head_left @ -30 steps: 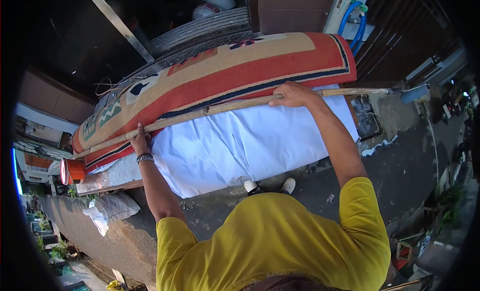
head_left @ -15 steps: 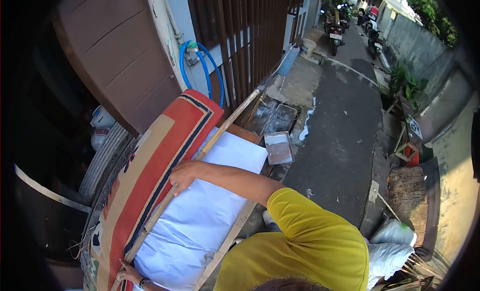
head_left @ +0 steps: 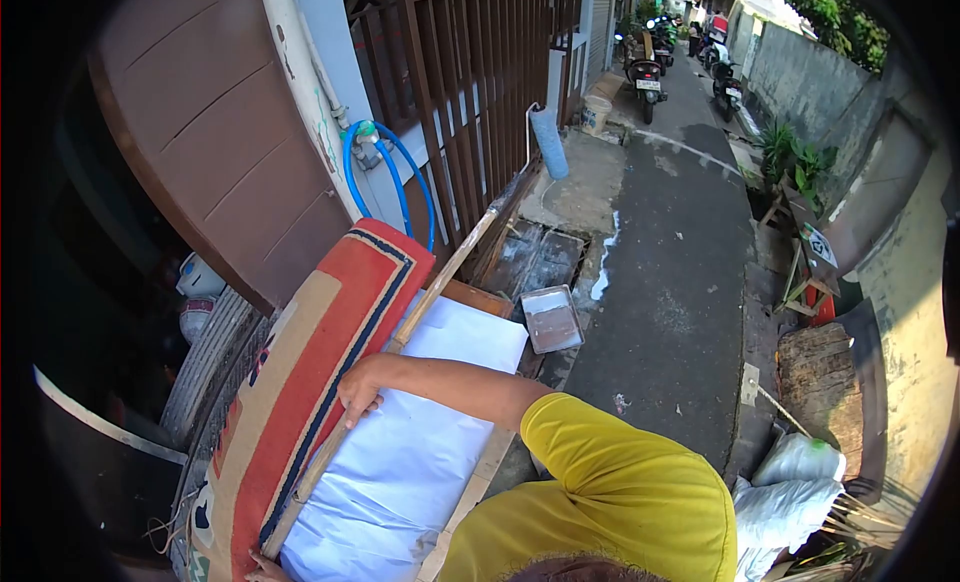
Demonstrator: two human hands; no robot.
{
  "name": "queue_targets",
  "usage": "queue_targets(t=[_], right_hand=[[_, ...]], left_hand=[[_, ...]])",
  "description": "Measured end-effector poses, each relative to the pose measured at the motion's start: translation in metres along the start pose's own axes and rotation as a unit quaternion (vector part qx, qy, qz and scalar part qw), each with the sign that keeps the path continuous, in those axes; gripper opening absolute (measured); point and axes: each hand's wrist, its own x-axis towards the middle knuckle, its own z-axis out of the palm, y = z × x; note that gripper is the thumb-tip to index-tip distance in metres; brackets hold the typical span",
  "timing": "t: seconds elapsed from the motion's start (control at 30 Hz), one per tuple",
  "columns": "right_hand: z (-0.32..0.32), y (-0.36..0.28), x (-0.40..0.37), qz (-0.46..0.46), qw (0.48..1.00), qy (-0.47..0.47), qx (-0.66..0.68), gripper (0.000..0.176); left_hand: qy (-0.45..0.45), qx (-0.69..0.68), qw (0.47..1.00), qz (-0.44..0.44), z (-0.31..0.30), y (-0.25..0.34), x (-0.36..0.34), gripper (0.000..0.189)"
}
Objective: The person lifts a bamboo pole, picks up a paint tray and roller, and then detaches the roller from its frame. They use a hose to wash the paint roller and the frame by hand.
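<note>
A paint roller with a blue sleeve [head_left: 549, 144] is fixed to a long bamboo pole [head_left: 432, 294] that slants across the view, its roller end out by the brown gate. My right hand [head_left: 361, 387] is closed around the pole's middle, fingers curled over it. Near the pole's lower end, my left hand [head_left: 266, 570] grips it, mostly cut off by the bottom edge. Under the pole lie a white sheet [head_left: 400, 462] and a red and tan patterned rug [head_left: 300, 382]. A paint tray [head_left: 552, 319] with whitish residue sits on the ground beyond the sheet.
The brown metal gate [head_left: 480, 102] and a coiled blue hose [head_left: 350, 172] are on the left. A white bucket [head_left: 595, 114] and parked motorbikes [head_left: 646, 77] stand farther along the alley [head_left: 665, 272]. White plastic bags [head_left: 790, 502] lie at lower right.
The roller has shifted left relative to the bucket and shows larger, nearer the gate. My left hand has dropped toward the bottom edge. The whole view has turned slightly.
</note>
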Motion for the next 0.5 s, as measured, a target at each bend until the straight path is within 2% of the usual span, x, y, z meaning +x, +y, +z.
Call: queue_targets(t=[0.07,0.17,0.27,0.5], right_hand=[[0.002,0.001,-0.001,-0.001,0.999,0.026,-0.041,0.053],[0.010,0.002,0.000,-0.007,0.988,0.094,-0.124,0.051],[0.008,-0.018,-0.028,-0.015,0.974,0.151,-0.168,0.051],[0.011,-0.018,-0.056,-0.019,0.957,0.244,-0.154,0.052]], left_hand=[[0.082,0.180,0.979,0.057,0.005,-0.001,-0.009,0.098],[0.120,0.336,0.934,-0.011,-0.004,0.013,-0.021,0.100],[0.120,0.390,0.911,-0.055,-0.008,0.024,-0.029,0.102],[0.108,0.437,0.888,-0.096,-0.009,0.049,-0.036,0.107]])
